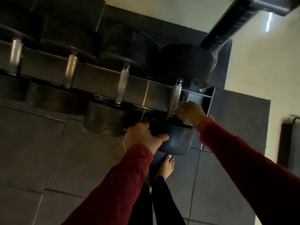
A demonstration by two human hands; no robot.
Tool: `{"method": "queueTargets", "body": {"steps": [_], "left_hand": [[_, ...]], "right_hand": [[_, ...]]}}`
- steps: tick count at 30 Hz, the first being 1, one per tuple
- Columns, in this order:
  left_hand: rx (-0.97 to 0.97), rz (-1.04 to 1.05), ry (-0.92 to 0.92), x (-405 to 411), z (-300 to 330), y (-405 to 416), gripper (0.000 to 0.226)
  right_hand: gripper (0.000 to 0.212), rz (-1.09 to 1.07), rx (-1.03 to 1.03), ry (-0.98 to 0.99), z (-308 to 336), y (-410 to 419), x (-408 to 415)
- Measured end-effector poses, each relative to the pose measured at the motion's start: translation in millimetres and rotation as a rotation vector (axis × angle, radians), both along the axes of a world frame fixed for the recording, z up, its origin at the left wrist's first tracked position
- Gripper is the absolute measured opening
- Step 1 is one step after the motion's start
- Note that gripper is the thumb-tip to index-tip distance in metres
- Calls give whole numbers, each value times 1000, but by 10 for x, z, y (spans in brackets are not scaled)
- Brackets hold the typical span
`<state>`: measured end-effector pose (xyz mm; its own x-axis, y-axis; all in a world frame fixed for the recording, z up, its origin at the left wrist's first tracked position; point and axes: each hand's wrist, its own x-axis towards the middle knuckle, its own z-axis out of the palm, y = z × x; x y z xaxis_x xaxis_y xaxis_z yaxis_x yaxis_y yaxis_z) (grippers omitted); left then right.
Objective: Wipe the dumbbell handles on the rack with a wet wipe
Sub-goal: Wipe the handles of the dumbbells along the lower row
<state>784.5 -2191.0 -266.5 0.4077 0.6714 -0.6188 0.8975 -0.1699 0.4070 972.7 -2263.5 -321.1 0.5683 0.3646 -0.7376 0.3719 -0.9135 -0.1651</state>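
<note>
**Wiping at the rack's right end, other handles not yet reached**

Head view: the right hand (pixel 190 113) pinches a crumpled pale wet wipe (pixel 179 106) against the knurled steel handle (pixel 176 96) of the dumbbell at the right end of the dark metal rack (pixel 209 101). The left hand (pixel 142 135) curls round that dumbbell's black rubber near head (pixel 177 142), steadying it. By my judgement, three handles toward the left end (pixel 122 85) remain, though nothing shows whether they are clean.
</note>
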Motion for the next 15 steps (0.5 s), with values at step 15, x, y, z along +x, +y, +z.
{"method": "queueTargets", "body": {"steps": [15], "left_hand": [[-7, -40, -17, -39, -52, 12, 57]], "right_hand": [[31, -863, 354, -283, 72, 290, 83]]}}
